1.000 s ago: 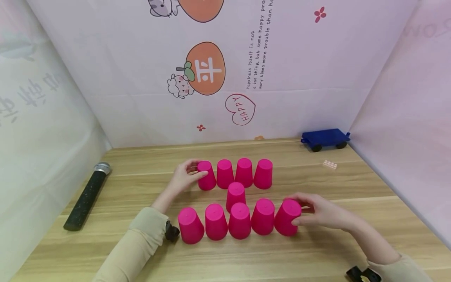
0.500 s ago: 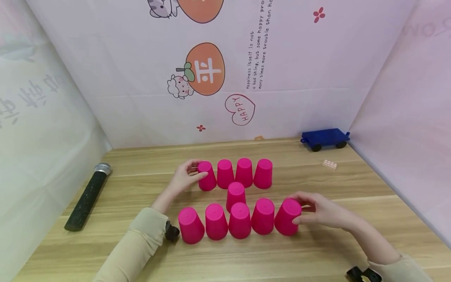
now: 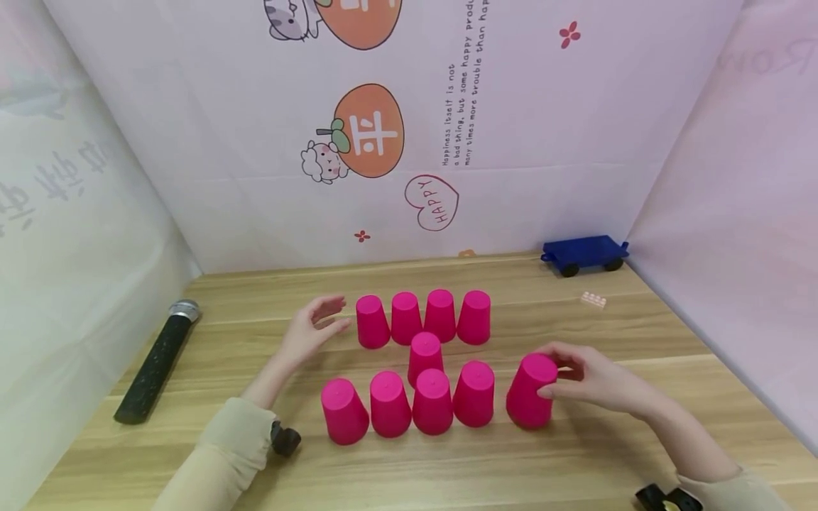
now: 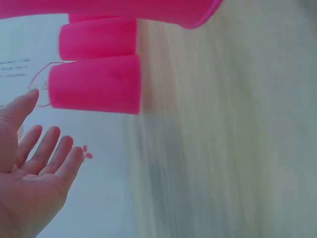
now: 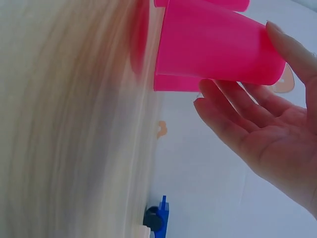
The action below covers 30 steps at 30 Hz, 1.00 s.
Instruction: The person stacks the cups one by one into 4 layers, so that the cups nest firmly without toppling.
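Note:
Pink cups stand upside down on the table in a back row and a front row, with one pink cup (image 3: 424,358) between the rows. My right hand (image 3: 591,380) holds the front row's rightmost cup (image 3: 530,394) between thumb and fingers, a gap apart from its neighbour. In the right wrist view, that cup's rim is close over the tabletop, with the thumb on one side and fingers on the other. Left of the back row, my left hand (image 3: 312,328) has relaxed fingers, holds nothing and is apart from the nearest cup (image 3: 373,323).
A black microphone (image 3: 153,365) with a silver head lies at the left of the wooden table (image 3: 415,475). At the back right stand a blue toy wagon (image 3: 583,254) and a pale pink toy brick (image 3: 593,300). Printed white cloth (image 3: 255,177) walls off the back and sides.
My left hand has let go of the back row's leftmost cup and drawn back to the left. The right hand has moved its cup a little to the right, away from the front row.

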Available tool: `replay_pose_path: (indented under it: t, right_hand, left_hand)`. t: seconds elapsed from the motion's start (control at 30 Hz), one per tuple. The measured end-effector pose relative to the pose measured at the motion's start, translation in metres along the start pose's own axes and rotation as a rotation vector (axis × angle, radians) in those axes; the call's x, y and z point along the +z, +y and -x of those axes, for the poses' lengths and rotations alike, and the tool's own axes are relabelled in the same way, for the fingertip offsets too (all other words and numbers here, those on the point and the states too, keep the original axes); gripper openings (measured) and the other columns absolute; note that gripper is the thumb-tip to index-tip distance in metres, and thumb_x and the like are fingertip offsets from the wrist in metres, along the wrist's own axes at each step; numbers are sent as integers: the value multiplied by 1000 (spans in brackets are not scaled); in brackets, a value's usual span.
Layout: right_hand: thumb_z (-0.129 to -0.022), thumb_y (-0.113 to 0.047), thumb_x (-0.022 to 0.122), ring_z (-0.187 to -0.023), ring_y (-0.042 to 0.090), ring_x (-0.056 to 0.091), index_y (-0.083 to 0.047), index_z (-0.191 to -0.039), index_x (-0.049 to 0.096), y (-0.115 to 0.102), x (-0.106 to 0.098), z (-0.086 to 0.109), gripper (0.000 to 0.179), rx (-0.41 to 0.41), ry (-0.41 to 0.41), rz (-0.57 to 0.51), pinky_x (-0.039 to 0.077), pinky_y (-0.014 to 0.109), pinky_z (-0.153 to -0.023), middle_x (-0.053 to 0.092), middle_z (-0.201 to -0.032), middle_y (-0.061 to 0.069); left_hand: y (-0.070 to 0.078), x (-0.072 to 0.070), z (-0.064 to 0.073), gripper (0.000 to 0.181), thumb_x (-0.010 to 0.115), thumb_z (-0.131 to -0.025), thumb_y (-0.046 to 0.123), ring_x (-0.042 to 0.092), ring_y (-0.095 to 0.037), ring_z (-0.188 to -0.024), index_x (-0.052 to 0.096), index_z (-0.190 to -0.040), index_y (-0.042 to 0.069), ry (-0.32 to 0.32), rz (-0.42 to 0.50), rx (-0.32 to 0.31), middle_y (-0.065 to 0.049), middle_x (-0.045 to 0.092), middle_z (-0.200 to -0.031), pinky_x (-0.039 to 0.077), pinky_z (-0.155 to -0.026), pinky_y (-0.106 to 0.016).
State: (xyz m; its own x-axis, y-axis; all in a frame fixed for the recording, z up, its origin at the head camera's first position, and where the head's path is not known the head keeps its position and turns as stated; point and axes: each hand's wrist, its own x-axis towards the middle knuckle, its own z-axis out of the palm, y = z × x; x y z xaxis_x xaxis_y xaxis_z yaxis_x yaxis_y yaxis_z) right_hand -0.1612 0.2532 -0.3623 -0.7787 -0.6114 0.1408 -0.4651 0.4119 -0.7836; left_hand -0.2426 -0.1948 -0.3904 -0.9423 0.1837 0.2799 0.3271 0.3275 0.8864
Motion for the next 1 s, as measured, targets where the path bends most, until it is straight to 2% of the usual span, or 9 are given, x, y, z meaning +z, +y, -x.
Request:
replay_pose_path:
  t: [0.07,0.23,0.3,0.47,0.57,0.77,0.87,1.0]
  right_hand:
    - [-85,-10,68,-98,-3,58,-1,-116,57,-1,-3,2,34,16,20,1,52,18,-83,66,-105,-1]
    - [-83,-8,70,-96,-3,61,-1,-117,57,-5,-8,6,37,53,115,5,52,16,-82,66,-104,-8]
    - [-83,-5,69,-96,-2,62,1,-118,56,-6,-9,6,38,51,156,-11,53,17,-80,66,-103,-10]
    - [-84,-2,67,-94,0,63,5,-120,52,-12,-7,1,39,46,255,-44,56,20,-75,64,-102,-14]
    - [-85,-6,67,-92,1,64,2,-120,53,-16,-7,-2,39,87,337,-38,56,21,-73,64,-101,-16]
    - [-86,-13,68,-93,-5,59,-1,-125,52,-23,-11,-13,44,137,457,13,52,11,-77,59,-102,-15]
    - [-86,-19,68,-94,-7,57,-4,-126,52,-26,-12,-20,46,169,475,36,49,7,-79,58,-103,-14]
    - [-87,-26,68,-97,-10,57,-6,-129,51,-28,-14,-28,49,220,467,18,50,8,-78,57,-107,-13]
  left_hand:
    - [3,-7,9,48,69,-82,2,53,-36,-119,51,-126,-6,47,15,20,-28,54,-127,46,-100,-46]
    - [10,-21,32,43,68,-84,2,60,-9,-110,53,-123,-8,114,51,52,-29,56,-124,51,-92,-23]
    - [13,-25,41,43,67,-85,4,60,1,-106,53,-123,-8,128,48,57,-20,61,-121,51,-88,-17]
    - [19,-36,62,41,65,-86,4,61,4,-103,52,-123,-10,166,43,66,12,66,-110,52,-84,-14]
    - [26,-41,72,40,64,-87,4,60,5,-104,52,-123,-9,173,30,73,20,63,-108,51,-84,-13]
    - [41,-45,88,39,63,-88,3,59,4,-107,53,-124,-6,195,-19,90,18,63,-112,50,-86,-12]
    - [45,-45,95,38,62,-88,2,59,4,-107,52,-124,-6,208,-40,98,13,64,-114,50,-87,-12]
    - [47,-43,104,36,60,-90,3,58,5,-107,53,-124,-5,197,-57,95,13,64,-115,49,-87,-11]
